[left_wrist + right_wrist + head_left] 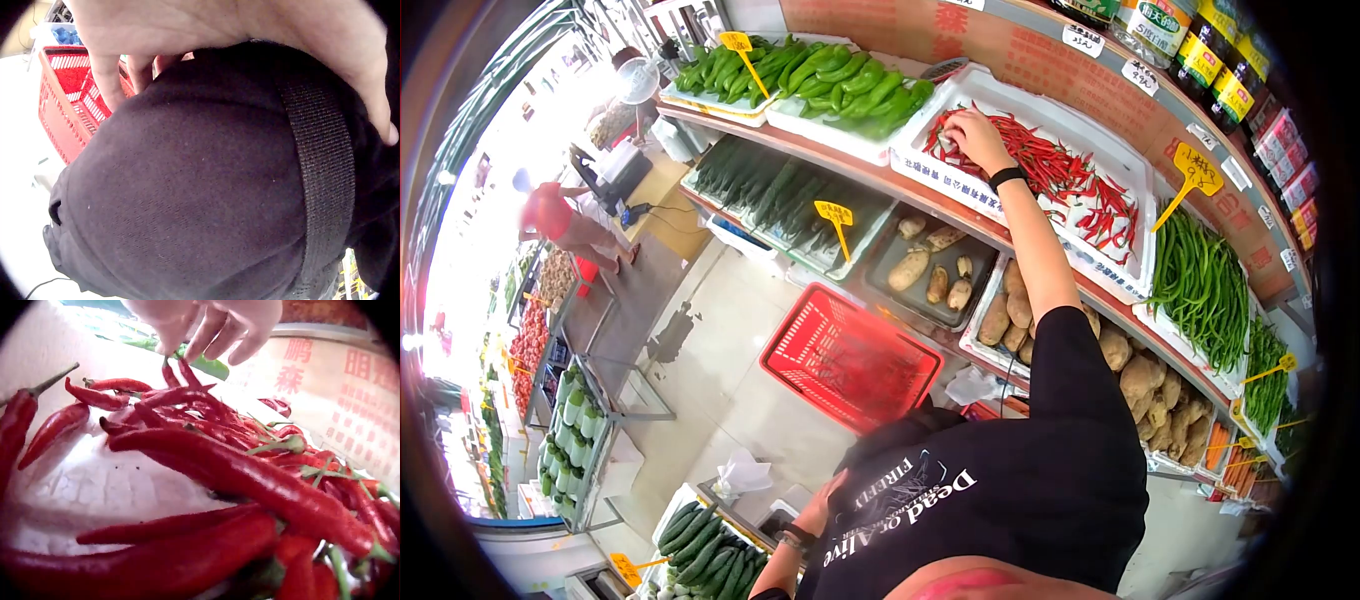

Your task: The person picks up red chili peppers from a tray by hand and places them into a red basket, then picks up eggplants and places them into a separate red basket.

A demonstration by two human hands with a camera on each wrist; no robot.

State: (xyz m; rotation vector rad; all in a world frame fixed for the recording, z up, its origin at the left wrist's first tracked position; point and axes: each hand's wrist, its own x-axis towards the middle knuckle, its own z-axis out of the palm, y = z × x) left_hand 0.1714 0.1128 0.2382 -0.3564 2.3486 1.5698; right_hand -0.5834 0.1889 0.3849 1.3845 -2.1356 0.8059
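Note:
My right hand (978, 138) reaches into a white foam box (1142, 165) of red chili peppers (1040, 150) on the upper shelf. In the right wrist view its thumb and fingertips (165, 347) pinch slender red chilies (187, 374) by their upper ends, over the pile. Long glossy chilies lie close to the camera. Low at my side, my left hand (824, 503) rests spread over a bulging black cloth thing (200, 169) with a woven strap (325, 162). Its fingers (109, 81) lie on one side and its thumb on the other; some fingertips are hidden behind the cloth.
A red plastic basket (850, 355) is on the floor before the shelf. Green peppers (850, 85) and long green chilies (1200, 285) flank the box; root vegetables (910, 268) lie below. Bottles (1200, 50) line a ledge above. Another person (565, 215) stands far left.

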